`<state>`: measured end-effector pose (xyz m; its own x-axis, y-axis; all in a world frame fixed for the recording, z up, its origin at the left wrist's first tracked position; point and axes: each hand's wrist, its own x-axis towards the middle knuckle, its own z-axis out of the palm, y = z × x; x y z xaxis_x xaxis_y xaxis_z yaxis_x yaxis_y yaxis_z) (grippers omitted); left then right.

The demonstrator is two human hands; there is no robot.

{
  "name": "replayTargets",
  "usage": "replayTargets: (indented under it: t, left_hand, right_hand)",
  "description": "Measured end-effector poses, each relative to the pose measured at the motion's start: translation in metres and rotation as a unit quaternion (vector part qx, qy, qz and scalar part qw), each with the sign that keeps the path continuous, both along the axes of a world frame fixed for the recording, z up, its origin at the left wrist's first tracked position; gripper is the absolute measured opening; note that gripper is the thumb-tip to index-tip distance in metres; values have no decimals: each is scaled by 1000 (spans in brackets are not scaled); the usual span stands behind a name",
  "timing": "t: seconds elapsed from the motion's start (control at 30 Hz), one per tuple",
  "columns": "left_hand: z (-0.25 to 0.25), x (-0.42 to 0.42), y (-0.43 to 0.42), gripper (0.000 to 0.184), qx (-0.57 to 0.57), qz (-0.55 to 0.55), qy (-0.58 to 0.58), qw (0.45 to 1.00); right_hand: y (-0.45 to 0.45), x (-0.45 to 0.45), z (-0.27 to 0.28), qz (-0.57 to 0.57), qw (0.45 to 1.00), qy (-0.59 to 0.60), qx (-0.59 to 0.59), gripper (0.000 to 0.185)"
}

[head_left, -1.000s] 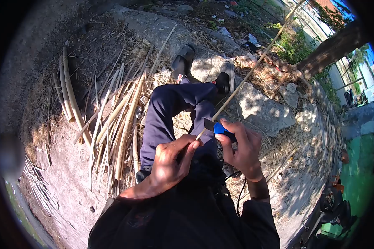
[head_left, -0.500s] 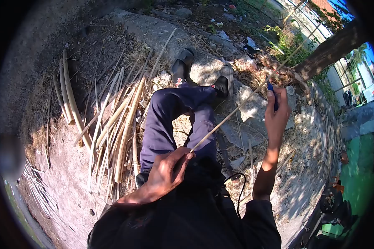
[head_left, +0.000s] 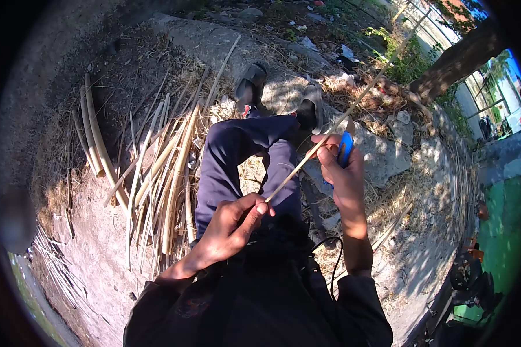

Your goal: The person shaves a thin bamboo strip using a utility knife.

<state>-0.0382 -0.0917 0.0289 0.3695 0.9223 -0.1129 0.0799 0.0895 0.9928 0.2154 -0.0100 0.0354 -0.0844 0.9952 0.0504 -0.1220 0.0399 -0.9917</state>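
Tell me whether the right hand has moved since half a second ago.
Yes. The right hand has moved away from the tree trunk, down and leftward in the view, nearer the trousers.

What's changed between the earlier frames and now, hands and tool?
Right hand moved from beside the left hand outward along the long strip, then partway back, carrying the blue-handled tool. Its fingers are now at the strip; can't tell if they grip it. No visible release of the tool. Unchanged: left hand pinching the strip's near end, pile of strips on the ground.
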Motion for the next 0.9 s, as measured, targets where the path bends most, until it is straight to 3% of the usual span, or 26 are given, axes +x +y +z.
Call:
replayTargets:
  t: [0.17,0.23,0.33,0.43,0.5,0.67,0.8,0.9]
  left_hand:
    - [2,2,1,19,4,-20,75,997]
    - [-9,17,2,15,168,112,54,978]
    - [14,18,8,18,178,103,140,969]
    - [14,25,13,13,195,89,137,967]
    - [13,30,15,11,231,87,127,961]
    - [17,36,15,8,179,111,96,973]
    - [18,34,15,12,156,108,111,976]
    - [13,36,15,14,175,115,66,976]
  right_hand:
    - [3,-1,-7,-6,999,41,11,18]
    - [2,-2,-8,-6,999,45,18,17]
    - [1,-7,-10,-14,998,42,36,15]
    - [0,-6,-12,-5,996,62,63,14]
    - [-2,-2,-6,11,999,2,53,25]
    - [-13,4,0,-19,992,10,124,48]
    - [-42,6,-5,-4,948,-219,231,34]
    - [-46,2,0,16,867,-338,365,32]
